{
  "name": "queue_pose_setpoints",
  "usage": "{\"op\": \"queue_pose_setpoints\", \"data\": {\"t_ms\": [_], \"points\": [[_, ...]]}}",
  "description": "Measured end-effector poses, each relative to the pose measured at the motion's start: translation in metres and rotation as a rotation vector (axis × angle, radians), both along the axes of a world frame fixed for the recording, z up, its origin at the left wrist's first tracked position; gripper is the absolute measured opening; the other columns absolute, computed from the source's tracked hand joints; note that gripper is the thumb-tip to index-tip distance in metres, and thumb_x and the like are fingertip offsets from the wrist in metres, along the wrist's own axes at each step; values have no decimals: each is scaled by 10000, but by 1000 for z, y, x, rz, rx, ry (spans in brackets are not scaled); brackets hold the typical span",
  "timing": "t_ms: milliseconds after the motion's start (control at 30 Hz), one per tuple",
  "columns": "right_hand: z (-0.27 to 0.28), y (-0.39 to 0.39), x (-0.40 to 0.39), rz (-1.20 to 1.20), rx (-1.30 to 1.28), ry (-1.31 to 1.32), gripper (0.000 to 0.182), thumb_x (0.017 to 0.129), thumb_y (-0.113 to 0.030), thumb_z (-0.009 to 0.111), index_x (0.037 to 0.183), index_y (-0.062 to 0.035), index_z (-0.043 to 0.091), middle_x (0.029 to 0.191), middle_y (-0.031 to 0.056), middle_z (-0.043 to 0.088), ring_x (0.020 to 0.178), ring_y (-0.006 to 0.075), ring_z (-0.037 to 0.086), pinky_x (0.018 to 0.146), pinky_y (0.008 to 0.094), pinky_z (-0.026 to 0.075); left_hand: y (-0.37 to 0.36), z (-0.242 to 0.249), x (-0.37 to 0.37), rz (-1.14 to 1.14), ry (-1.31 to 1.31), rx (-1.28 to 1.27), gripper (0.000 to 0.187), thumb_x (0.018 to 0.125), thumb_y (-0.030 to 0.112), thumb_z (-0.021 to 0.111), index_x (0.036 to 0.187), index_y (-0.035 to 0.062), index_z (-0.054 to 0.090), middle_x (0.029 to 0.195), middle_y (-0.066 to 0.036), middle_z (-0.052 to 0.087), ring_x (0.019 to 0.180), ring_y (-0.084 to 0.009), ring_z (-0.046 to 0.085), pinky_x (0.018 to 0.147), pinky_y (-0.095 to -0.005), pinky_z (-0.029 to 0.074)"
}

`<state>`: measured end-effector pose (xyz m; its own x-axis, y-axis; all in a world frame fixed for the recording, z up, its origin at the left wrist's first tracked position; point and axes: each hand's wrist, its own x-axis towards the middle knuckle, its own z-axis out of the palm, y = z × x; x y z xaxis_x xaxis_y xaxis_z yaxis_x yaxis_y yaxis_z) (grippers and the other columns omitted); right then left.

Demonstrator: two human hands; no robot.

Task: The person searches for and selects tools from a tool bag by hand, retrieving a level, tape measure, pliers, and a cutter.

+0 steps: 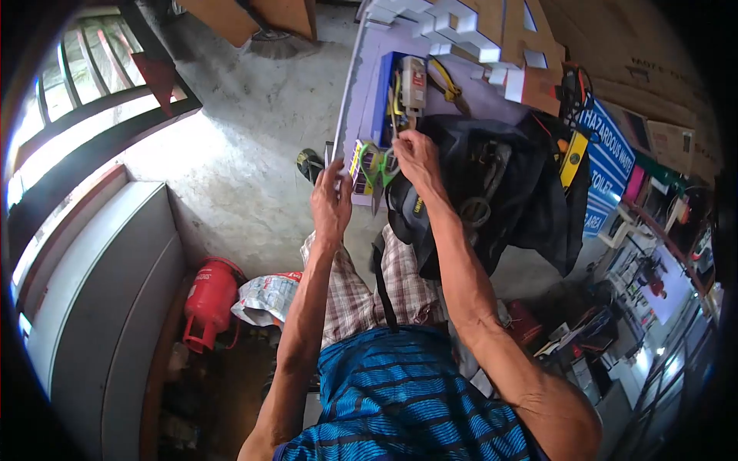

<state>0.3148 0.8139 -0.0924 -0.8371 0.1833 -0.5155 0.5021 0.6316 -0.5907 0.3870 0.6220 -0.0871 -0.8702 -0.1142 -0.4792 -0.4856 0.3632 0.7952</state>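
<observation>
My left hand (331, 201) is at the left edge of the light purple table (367, 77), its fingers bent around something too small to make out. Just right of it lie green-handled scissors (374, 169), blades toward me, over a purple and yellow box (358, 178). My right hand (416, 157) has its fingers closed beside the scissors' right handle, at the near end of a blue tray (381, 100); what they grip is hidden. A grey and red device (413, 86) lies in the tray, and yellow-handled pliers (449, 83) lie to its right.
A black bag (530, 192) covers the table's right part, with a yellow level (573, 160) beside it. White foam pieces (461, 31) and cardboard stand at the back. A red gas cylinder (209, 302) and a plastic bag (265, 298) are on the floor at left.
</observation>
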Motion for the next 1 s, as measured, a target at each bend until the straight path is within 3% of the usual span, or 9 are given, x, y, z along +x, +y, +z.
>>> {"op": "queue_pose_setpoints", "data": {"t_ms": [133, 267, 400, 467, 600, 633, 733, 833, 1000], "points": [[-28, -2, -11, -52, -57, -55, 312, 877, -299, 685, 816, 7, 683, 788, 202, 691, 735, 381, 695, 667, 460, 535, 28, 1, -49, -39, -86, 126, 382, 968, 186, 613, 1322, 41, 602, 1175, -151, 696, 938, -217, 683, 780, -368, 550], [16, -18, 0, -87, 71, 208, 292, 909, -251, 673, 803, 21, 660, 716, 233, 654, 711, 432, 674, 652, 503, 531, 42, 1, -57, -125, 27, -21, 401, 972, 192, 618, 1346, 51, 594, 1048, -155, 738, 903, -210, 704, 793, -350, 543], [74, 10, 56, -243, -94, 473, 105, 946, -126, 627, 949, -27, 663, 928, 190, 681, 873, 399, 676, 730, 453, 537, 65, 35, -35, -150, 141, -74, 275, 959, 161, 632, 1195, 24, 665, 1013, -143, 722, 886, -236, 689, 789, -368, 538], [83, 50, 98, -257, 2, 367, 100, 966, -93, 595, 1034, -44, 650, 1018, 164, 678, 942, 367, 673, 792, 425, 535, 93, 61, -15, -124, 109, 46, 189, 904, 121, 686, 1058, 13, 700, 887, -106, 678, 780, -264, 629, 774, -373, 523], [56, 153, 175, -386, 185, 107, 301, 998, -71, 516, 1288, -69, 596, 1147, 184, 687, 1086, 353, 662, 906, 410, 519, 138, 87, 19, -564, 283, -260, 421, 816, 173, 759, 1226, 158, 664, 1251, -151, 556, 1071, -351, 559, 882, -443, 504], [46, 180, 189, -339, 129, 151, 343, 1003, -70, 495, 1339, -67, 562, 1168, 200, 679, 1110, 370, 649, 916, 421, 515, 141, 79, 27, -657, 257, -319, 544, 820, 169, 748, 1338, 239, 599, 1430, -178, 410, 1199, -428, 471, 931, -501, 487], [25, 203, 191, -140, 282, 182, 472, 973, -74, 488, 1437, 4, 446, 1183, 264, 656, 1114, 425, 628, 937, 450, 499, 149, 60, 43, -668, 270, -379, 600, 832, 150, 732, 1394, 265, 557, 1485, -199, 358, 1220, -454, 450, 956, -515, 481], [33, 190, 168, -213, 334, -171, 592, 901, -111, 538, 1455, 42, 392, 1357, 303, 548, 1258, 454, 527, 1054, 425, 435, 152, 58, 44, -654, 285, -359, 639, 838, 179, 740, 1430, 301, 532, 1536, -214, 309, 1274, -450, 427, 1029, -515, 430], [-17, 196, 170, -323, 302, -71, 659, 896, -230, 624, 1444, 57, 398, 1360, 315, 541, 1270, 452, 520, 1070, 444, 417, 172, 50, 40, -698, 366, -444, 674, 762, 227, 816, 1385, 299, 569, 1568, -211, 268, 1318, -498, 367, 1076, -548, 382]]}}
